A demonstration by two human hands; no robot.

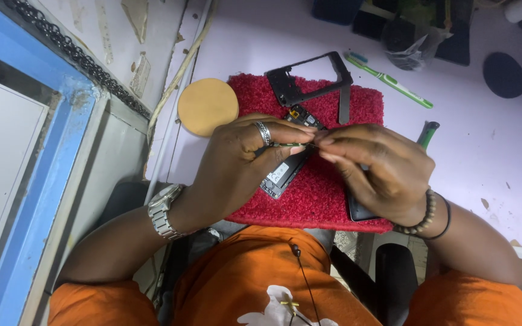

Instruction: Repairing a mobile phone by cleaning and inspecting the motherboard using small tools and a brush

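Note:
My left hand (243,160), with a ring and a metal wristwatch, pinches a thin greenish strip-like part (290,145) over an opened phone body (290,158) lying on a red fuzzy mat (321,193). Fingertips of my right hand (375,169), which wears bead bracelets, meet the same strip from the right. Under my right palm lies a dark flat phone piece (357,211), partly hidden. A black phone frame (310,77) rests at the mat's far edge, beside a grey metal tool (345,104).
A round tan disc (207,106) sits left of the mat. On the pale purple table lie a green-and-white toothbrush (394,82) and a green-handled tool (428,133). Dark boxes and a plastic bag (415,45) stand at the back. A blue frame (38,175) runs along the left.

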